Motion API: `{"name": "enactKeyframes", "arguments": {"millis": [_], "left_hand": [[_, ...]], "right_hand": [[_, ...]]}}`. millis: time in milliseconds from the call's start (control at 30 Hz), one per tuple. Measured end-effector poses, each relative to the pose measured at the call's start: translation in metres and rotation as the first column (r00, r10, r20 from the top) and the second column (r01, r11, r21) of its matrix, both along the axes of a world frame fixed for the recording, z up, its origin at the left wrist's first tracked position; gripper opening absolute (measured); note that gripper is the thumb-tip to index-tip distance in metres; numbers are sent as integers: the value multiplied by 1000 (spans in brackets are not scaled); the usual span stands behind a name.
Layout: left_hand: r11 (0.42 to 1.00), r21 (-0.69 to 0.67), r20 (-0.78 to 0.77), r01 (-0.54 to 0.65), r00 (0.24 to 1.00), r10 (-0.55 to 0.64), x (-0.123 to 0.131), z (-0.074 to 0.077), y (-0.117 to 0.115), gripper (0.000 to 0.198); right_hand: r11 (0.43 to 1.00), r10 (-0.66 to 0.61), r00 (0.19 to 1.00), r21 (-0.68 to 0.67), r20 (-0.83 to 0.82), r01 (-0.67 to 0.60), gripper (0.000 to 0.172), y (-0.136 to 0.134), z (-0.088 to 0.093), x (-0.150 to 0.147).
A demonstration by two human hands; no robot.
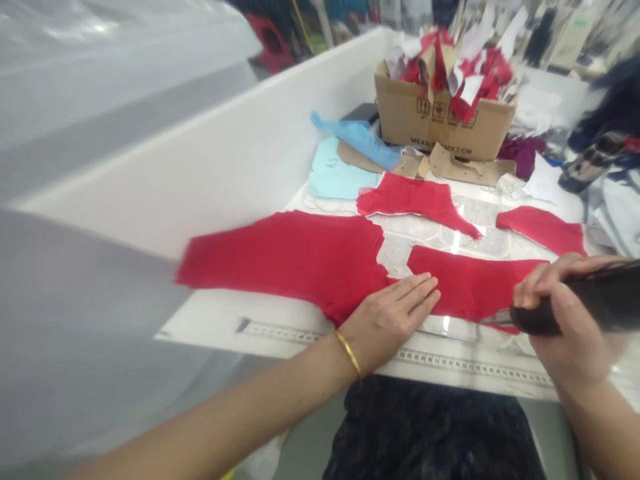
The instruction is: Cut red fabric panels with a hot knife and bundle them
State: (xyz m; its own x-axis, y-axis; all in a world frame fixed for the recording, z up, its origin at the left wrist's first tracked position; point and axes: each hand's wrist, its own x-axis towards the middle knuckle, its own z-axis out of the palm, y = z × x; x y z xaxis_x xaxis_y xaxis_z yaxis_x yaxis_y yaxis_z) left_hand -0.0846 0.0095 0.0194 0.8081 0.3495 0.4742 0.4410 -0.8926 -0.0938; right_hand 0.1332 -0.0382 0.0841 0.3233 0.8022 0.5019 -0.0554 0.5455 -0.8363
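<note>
— How is the left hand?
— It lies flat on the red cloth, fingers straight.
— And the right hand?
— It grips a black tool, tip by the cloth's near edge.
— Around?
— The cloth is on the table, beyond the ruler; 3 red pieces lie near, a box behind.

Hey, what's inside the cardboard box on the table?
Red scraps, white scraps and brown scraps poke out of the cardboard box; its walls hide anything deeper.
</note>
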Motion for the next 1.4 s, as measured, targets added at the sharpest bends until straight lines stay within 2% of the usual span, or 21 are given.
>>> {"name": "enactKeyframes", "arguments": {"millis": [167, 300, 500, 700, 833, 967, 1233, 1400], "left_hand": [[1000, 12, 40, -7, 999, 6, 2, 3, -2, 40], [999, 36, 53, -17, 998, 15, 1, 4, -4, 38], [998, 47, 47, -43, 998, 41, 2, 3, -6, 36], [996, 72, 77, -57, 996, 52, 5, 0, -8, 37], [998, 47, 116, -52, 992, 46, 11, -1, -12, 33], [999, 4, 182, -42, 983, 40, 22, -4, -18, 33], [993, -56, 204, -101, 973, 111, 29, -13, -28, 27], [982, -88, 184, -167, 966, 181, 26, -16, -29, 37]], "right_hand": [[999, 33, 998, 1, -50, -33, 26, -6, 6, 12], [1000, 13, 999, -5, -41, -13, 25, -8, 6, 21], [999, -39, 999, -7, -10, 39, 20, -9, 1, 21], [1000, -9, 998, 12, -63, 10, 26, -5, 7, 24], [1000, -2, 997, 7, -83, 3, 27, 12, 6, 20], [999, 35, 997, 25, -71, -34, 25, 39, 1, 4], [991, 62, 998, 117, 27, -65, 24, 83, -8, -38], [984, 76, 996, 160, 38, -82, 21, 98, -11, -56]]}}
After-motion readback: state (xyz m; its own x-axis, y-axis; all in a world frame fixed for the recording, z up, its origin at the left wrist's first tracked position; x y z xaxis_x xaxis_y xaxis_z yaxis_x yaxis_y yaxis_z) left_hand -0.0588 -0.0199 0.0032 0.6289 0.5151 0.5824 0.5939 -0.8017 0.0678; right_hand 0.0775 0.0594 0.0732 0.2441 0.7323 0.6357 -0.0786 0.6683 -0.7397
